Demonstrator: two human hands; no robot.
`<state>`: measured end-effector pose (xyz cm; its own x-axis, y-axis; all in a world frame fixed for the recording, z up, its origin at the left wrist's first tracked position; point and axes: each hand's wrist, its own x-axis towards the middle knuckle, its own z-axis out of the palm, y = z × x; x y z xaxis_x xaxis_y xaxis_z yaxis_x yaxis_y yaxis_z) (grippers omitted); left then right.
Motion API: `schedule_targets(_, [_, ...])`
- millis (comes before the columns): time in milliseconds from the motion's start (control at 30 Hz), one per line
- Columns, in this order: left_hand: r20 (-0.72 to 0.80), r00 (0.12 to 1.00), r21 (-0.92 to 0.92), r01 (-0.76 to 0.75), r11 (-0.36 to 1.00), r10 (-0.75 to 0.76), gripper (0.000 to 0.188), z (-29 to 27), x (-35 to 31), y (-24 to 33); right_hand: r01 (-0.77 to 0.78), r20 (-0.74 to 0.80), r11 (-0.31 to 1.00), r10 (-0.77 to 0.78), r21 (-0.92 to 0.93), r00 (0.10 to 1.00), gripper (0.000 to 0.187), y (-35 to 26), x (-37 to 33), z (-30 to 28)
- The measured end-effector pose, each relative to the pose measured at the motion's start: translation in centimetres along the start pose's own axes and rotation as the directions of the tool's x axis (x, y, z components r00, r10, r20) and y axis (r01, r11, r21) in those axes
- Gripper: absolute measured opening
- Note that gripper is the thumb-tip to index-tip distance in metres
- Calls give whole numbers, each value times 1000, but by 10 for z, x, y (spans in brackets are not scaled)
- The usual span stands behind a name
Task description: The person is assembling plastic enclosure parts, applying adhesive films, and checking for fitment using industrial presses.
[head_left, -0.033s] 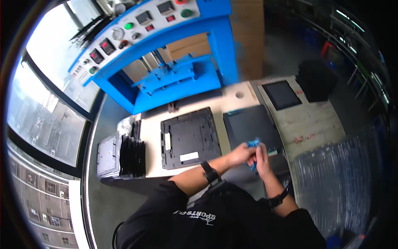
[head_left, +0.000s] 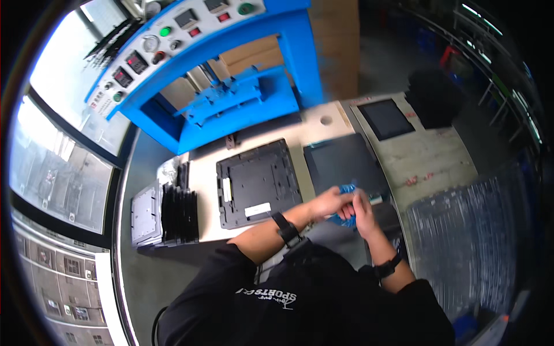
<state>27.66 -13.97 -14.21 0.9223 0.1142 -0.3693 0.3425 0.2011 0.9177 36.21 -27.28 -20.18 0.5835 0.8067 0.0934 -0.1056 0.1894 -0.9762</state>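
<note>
My left hand [head_left: 330, 204] and my right hand [head_left: 365, 215] meet in front of me, closed around a crumpled piece of thin blue film [head_left: 347, 189]. Bits of the film stick out above and below the fingers. Most of it is hidden in my grip. Just beyond the hands lies a flat dark panel [head_left: 341, 160] with a smooth surface. To its left, a black plastic frame [head_left: 266, 177] with a recessed middle and white labels rests on the pale board.
A blue press machine [head_left: 236, 95] with a control panel stands at the back. Stacked black and grey plates [head_left: 179, 212] sit at the left. Another dark panel [head_left: 385, 119] lies on the right-hand bench, nearer than a black pile [head_left: 433, 101]. Clear plastic trays [head_left: 461, 248] fill the lower right.
The blue film is bunched more tightly between my hands, which have come closer together. The whole view has shifted slightly, so the bench appears higher and further left.
</note>
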Motion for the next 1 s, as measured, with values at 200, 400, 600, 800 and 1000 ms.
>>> schedule_targets(200, [-154, 973, 729, -4, 684, 169, 63, -5, -29, 16, -392, -414, 911, 310, -129, 856, 59, -3, -29, -57])
schedule_targets(400, [-72, 977, 794, -66, 605, 200, 37, -16, -39, -34, -624, -398, 726, 502, -288, 768, 55, 148, -115, -90])
schedule_targets(600, [-489, 795, 632, 40, 774, 358, 22, -64, -106, 1, -745, -331, 666, 710, 28, 622, 42, 254, -92, -33])
schedule_targets(800, [-636, 627, 661, 139, 738, 451, 25, -101, -195, 14, -795, -103, 599, 800, 96, 591, 27, 253, -31, 80])
schedule_targets(1000, [-607, 642, 747, 258, 613, 469, 22, -129, -256, -8, -72, -72, 900, 45, -431, 996, 43, 351, 36, 145])
